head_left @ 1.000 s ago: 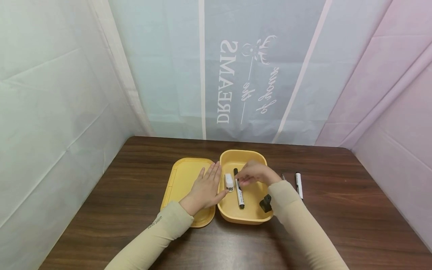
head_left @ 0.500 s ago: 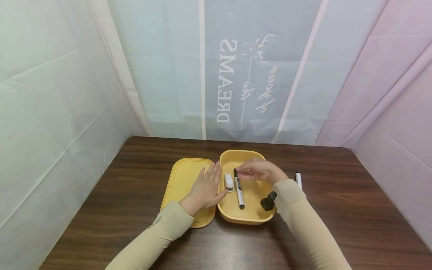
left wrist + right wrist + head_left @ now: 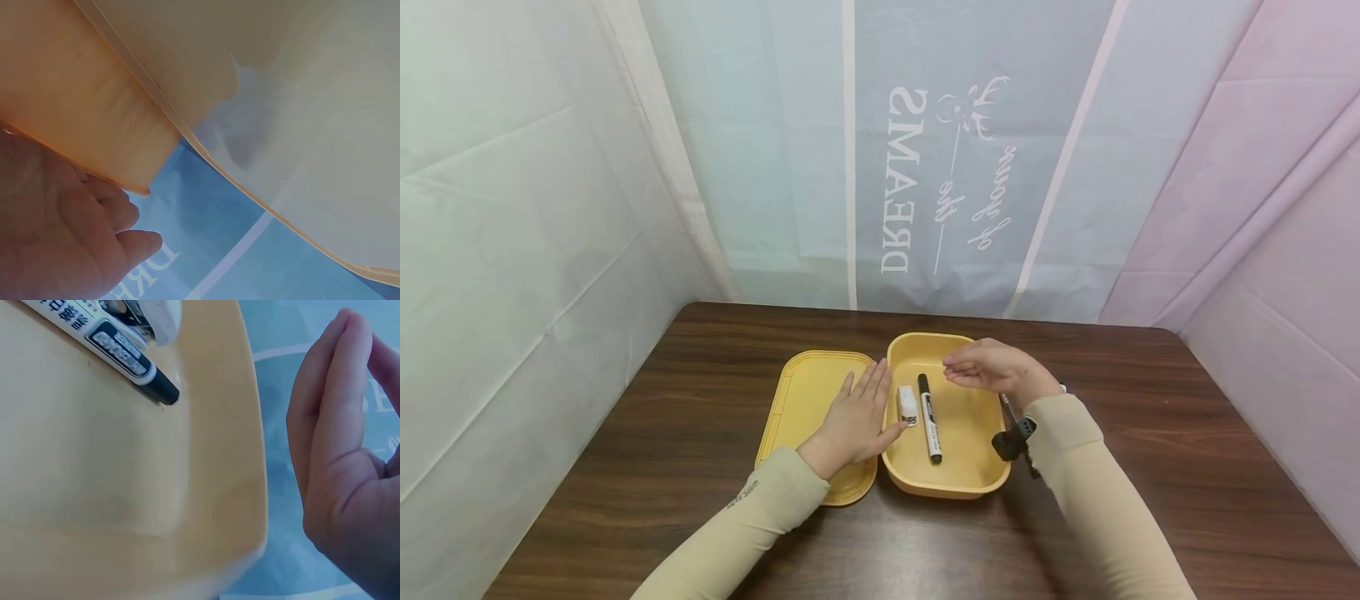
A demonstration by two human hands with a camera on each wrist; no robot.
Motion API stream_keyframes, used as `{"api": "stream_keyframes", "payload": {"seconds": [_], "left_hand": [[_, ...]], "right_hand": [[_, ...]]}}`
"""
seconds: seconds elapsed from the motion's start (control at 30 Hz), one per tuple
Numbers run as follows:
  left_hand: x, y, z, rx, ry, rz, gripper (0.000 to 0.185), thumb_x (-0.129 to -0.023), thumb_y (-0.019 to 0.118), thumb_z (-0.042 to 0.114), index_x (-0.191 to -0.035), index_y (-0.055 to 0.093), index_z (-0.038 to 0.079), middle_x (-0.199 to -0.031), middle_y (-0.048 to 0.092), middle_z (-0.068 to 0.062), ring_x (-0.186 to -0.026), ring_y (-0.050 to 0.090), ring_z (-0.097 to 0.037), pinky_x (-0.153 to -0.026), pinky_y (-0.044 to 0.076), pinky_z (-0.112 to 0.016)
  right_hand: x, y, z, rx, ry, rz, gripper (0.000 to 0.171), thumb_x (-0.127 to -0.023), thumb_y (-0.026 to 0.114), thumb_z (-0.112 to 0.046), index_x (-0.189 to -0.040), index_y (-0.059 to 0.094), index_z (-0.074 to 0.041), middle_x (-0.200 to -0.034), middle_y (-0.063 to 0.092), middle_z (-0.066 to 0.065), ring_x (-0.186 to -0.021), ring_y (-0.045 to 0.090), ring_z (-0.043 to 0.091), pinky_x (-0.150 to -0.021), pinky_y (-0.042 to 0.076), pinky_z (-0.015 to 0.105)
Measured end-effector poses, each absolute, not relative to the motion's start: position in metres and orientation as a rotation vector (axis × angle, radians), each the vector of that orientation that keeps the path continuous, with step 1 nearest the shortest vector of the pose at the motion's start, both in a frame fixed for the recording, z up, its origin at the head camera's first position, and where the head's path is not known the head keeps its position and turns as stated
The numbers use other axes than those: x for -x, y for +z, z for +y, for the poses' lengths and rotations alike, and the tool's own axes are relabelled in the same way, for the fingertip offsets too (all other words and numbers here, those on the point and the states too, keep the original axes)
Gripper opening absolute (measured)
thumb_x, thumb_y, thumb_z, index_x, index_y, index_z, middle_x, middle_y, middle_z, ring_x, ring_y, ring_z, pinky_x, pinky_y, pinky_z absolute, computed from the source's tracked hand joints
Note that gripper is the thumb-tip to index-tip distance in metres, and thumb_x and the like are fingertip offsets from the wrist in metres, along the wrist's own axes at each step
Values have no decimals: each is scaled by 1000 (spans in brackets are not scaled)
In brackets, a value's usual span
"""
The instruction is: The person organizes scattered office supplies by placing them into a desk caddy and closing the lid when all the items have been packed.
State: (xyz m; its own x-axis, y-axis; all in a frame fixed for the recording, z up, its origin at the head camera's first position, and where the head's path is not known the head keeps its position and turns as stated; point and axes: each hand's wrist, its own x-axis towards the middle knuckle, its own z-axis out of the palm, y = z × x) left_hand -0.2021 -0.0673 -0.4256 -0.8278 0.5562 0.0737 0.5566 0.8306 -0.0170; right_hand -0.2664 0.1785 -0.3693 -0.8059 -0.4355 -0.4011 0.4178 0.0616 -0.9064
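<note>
Head view: left hand (image 3: 855,419) lies flat, fingers straight, on the yellow lid (image 3: 805,400), thumb against the wall of the yellow box (image 3: 958,483) beside it. Right hand (image 3: 992,369) hovers over the box's far right side, fingers loosely together, holding nothing. In the box: a black-and-white marker (image 3: 929,419) lying lengthwise and a small white eraser (image 3: 908,404) just left of it, near the left wall. Another pen (image 3: 1009,412) lies on the brown table (image 3: 662,433) just right of the box, mostly hidden by the right wrist. Judged step: between items, with the box partly filled. The next move likely calls for the right hand to reach right to that pen and pinch it.

Left wrist view: only the palm and fingers (image 3: 119,219) under the box's rim, box wall filling the frame. Confirms contact with the box, shows no contents.

Right wrist view: close on the marker's black tip (image 3: 164,392) resting on the box floor and the eraser's edge (image 3: 164,319) touching it. The right hand's fingers (image 3: 331,412) are straight and empty, clearer here than in the head view. The pen on the table is not in view.
</note>
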Motion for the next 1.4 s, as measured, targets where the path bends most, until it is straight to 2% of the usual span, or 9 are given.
{"api": "stream_keyframes", "payload": {"seconds": [0.5, 0.63, 0.73, 0.83, 0.97, 1.17, 1.4], "left_hand": [[206, -417, -68, 911, -52, -2948, 79, -96, 37, 53, -147, 21, -6, -154, 16, -20, -142, 17, -31, -111, 18, -49], [206, -415, -67, 909, -43, -2955, 80, -96, 36, 53, -147, 20, -6, -154, 15, -20, -142, 16, -31, -112, 18, -50], [206, -415, -66, 904, -37, -2959, 80, -96, 35, 54, -147, 20, -6, -154, 15, -20, -142, 16, -31, -112, 18, -50], [207, -415, -65, 898, -35, -2970, 81, -96, 35, 55, -147, 19, -6, -155, 13, -19, -142, 15, -31, -112, 17, -49], [208, -417, -65, 892, -27, -2976, 81, -96, 34, 55, -148, 19, -5, -155, 12, -19, -142, 15, -30, -112, 17, -49], [207, -418, -65, 889, -39, -2962, 81, -96, 35, 55, -147, 20, -6, -155, 14, -19, -142, 16, -31, -112, 17, -49], [205, -420, -65, 892, -81, -2952, 80, -96, 38, 53, -147, 20, -6, -154, 16, -20, -142, 15, -31, -112, 18, -48]], "right_hand": [[268, -349, 214, -22, -1785, 1794, 20, -93, 52, 2, -84, 69, -4, -80, 68, 7, -74, 67, 12, -71, 54, 21], [268, -347, 226, -29, -1746, 1850, 13, -93, 54, 1, -98, 63, 7, -83, 67, 10, -77, 67, 14, -73, 54, 23], [268, -347, 235, -7, -1695, 1908, 28, -94, 53, -1, -115, 52, 18, -88, 67, 11, -80, 67, 15, -75, 54, 24], [268, -346, 242, -6, -1644, 1963, 37, -94, 53, -2, -120, 45, 23, -87, 68, 11, -79, 67, 15, -75, 54, 24], [265, -346, 248, 3, -1544, 2049, 36, -92, 56, -2, -116, 48, 24, -80, 67, 9, -72, 66, 12, -71, 55, 25], [260, -344, 254, 53, -1343, 2227, 35, -90, 60, -5, -111, 55, 22, -81, 68, 11, -69, 66, 12, -71, 55, 29], [254, -346, 259, 30, -1151, 2428, 24, -85, 65, -7, -94, 64, 15, -73, 65, 7, -65, 64, 15, -68, 56, 33]]}}
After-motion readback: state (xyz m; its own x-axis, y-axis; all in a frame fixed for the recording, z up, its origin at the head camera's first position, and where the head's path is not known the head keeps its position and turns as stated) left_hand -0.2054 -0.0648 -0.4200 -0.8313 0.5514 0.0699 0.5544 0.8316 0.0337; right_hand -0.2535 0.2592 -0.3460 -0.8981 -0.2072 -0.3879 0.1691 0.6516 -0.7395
